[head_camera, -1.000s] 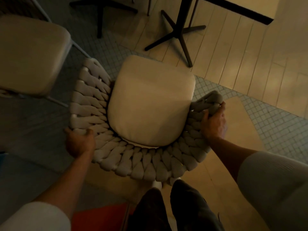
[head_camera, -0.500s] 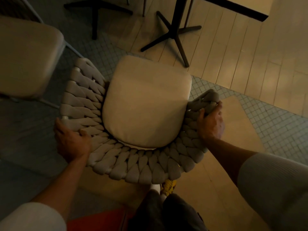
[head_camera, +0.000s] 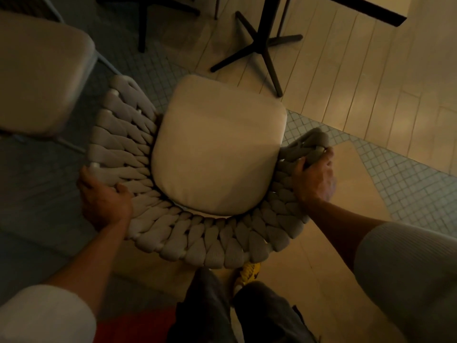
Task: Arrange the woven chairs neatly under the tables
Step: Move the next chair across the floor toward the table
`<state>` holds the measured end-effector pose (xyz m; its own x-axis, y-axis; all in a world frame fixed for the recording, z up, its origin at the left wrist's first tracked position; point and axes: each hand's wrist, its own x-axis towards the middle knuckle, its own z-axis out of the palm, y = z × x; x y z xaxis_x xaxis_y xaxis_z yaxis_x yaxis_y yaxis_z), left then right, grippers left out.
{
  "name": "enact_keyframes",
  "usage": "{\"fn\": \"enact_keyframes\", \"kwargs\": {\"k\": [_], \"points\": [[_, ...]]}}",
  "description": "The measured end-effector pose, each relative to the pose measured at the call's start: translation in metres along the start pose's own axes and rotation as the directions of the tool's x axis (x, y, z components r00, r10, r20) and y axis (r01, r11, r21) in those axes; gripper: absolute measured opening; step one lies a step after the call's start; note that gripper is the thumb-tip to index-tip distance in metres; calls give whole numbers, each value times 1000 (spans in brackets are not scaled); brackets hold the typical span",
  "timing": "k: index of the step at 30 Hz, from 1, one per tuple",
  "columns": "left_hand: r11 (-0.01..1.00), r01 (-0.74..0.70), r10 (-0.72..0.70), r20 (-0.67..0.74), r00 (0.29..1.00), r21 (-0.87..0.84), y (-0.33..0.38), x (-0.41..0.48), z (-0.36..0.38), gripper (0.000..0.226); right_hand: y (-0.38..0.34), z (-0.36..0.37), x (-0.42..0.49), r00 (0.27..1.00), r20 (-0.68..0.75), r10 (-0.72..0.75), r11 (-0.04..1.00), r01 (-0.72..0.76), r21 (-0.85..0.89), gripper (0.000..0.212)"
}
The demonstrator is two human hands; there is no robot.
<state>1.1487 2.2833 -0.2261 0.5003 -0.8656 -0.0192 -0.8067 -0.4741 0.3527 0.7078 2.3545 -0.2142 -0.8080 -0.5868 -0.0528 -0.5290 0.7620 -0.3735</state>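
A woven chair (head_camera: 188,241) with a thick grey braided back and a cream seat cushion (head_camera: 217,149) fills the middle of the head view, seen from above. My left hand (head_camera: 103,201) grips the left side of the braided rim. My right hand (head_camera: 314,177) is closed around the right armrest end. A black table (head_camera: 366,6) stands beyond the chair at the top right, its cross-shaped base (head_camera: 259,48) just past the cushion's front edge.
A second chair with a cream seat (head_camera: 39,73) stands close on the left. Another dark cross base (head_camera: 143,11) sits at the top left. My legs and a yellow shoe (head_camera: 249,273) are right behind the chair. The floor changes from small tiles to wood planks.
The chair has shifted a little to the left and away from me. My left hand has slid further round the left rim; my right hand keeps its grip.
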Motion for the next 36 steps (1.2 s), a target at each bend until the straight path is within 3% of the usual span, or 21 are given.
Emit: {"fn": "enact_keyframes", "kwargs": {"k": [4, 11, 36], "points": [[999, 22, -22, 17, 1000, -26, 3, -1, -2, 82, -1, -2, 0, 1000, 14, 21, 1000, -20, -17, 64], [967, 144, -154, -30, 988, -210, 11, 1, -11, 54, -8, -10, -3, 997, 65, 39, 998, -36, -49, 62], [976, 88, -99, -44, 994, -199, 8, 4, -9, 60, -3, 0, 8, 999, 37, 31, 997, -28, -75, 62]]}}
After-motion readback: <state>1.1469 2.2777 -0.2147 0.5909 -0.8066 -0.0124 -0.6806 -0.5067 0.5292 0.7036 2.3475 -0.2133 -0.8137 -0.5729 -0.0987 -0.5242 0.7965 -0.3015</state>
